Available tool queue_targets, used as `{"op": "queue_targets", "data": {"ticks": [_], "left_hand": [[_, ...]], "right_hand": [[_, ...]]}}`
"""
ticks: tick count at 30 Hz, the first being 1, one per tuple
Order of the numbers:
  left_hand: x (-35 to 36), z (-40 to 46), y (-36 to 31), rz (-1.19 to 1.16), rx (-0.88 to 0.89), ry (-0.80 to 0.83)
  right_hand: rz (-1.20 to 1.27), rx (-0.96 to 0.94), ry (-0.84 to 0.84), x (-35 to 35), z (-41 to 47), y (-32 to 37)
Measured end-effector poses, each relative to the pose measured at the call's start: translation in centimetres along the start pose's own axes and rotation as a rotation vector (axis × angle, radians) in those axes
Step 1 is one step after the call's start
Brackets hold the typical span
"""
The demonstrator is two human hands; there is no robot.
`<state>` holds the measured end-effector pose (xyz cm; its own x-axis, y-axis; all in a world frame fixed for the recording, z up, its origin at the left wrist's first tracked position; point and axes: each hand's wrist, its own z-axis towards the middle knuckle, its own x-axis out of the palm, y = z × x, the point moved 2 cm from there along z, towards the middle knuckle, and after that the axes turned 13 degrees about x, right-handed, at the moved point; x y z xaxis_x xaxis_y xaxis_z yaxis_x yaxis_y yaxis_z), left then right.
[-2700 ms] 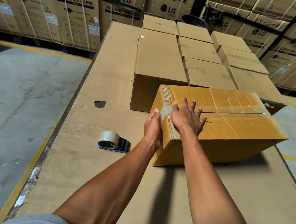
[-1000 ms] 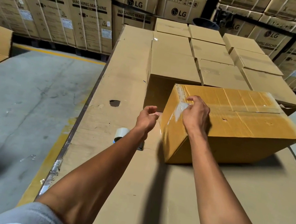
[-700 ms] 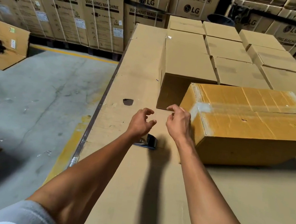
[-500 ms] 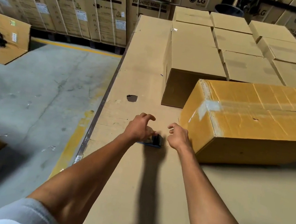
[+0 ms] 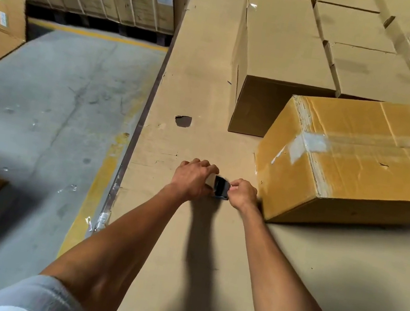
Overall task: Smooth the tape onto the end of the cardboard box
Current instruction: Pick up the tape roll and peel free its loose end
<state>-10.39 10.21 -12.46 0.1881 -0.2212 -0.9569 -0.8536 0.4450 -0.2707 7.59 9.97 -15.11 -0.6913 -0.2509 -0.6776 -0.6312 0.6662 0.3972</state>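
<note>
Nearest the camera, both forearms reach forward over the cardboard-covered work surface (image 5: 197, 79). The left hand (image 5: 190, 178) is curled closed over the tape dispenser (image 5: 220, 188), and the right hand (image 5: 243, 193) pinches at the dispenser's right edge with fingers bent shut; whether a tape end is between them cannot be told. Just beyond the right hand lies the cardboard box (image 5: 374, 166), resting on the surface with its near end face almost touching the right wrist. Its long axis runs from this near-left end away to the right, out of frame. The clear tape (image 5: 308, 142) runs along the top seam and folds over the upper edge onto the end face, where a whitish, wrinkled patch suggests it is not fully bonded. The tape is likely thin, limp and tacky; press it flat with open fingers rather than gripping it. The box appears stiff enough to take that pressure. Further back stand plain cartons (image 5: 283, 41).
</note>
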Motion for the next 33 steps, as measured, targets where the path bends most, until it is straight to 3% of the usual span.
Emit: {"op": "queue_targets", "data": {"ticks": [11, 17, 23, 33], "left_hand": [[-0.5, -0.7, 1.0, -0.233, 0.017, -0.101], [-2.9, -1.9, 0.8, -0.457, 0.028, -0.281], [-6.1, -3.5, -0.6, -0.570, 0.046, -0.440], [-7.6, -5.9, -3.0, -0.674, 0.059, -0.542]], "right_hand": [[0.237, 0.063, 0.061, 0.3, 1.8, -1.2], [0.290, 0.024, 0.016, -2.0, 3.9, -0.4], [0.215, -0.133, -0.141, -8.6, -7.6, 3.8], [0.191, -0.241, -0.231, -11.2, -13.5, 3.8]]}}
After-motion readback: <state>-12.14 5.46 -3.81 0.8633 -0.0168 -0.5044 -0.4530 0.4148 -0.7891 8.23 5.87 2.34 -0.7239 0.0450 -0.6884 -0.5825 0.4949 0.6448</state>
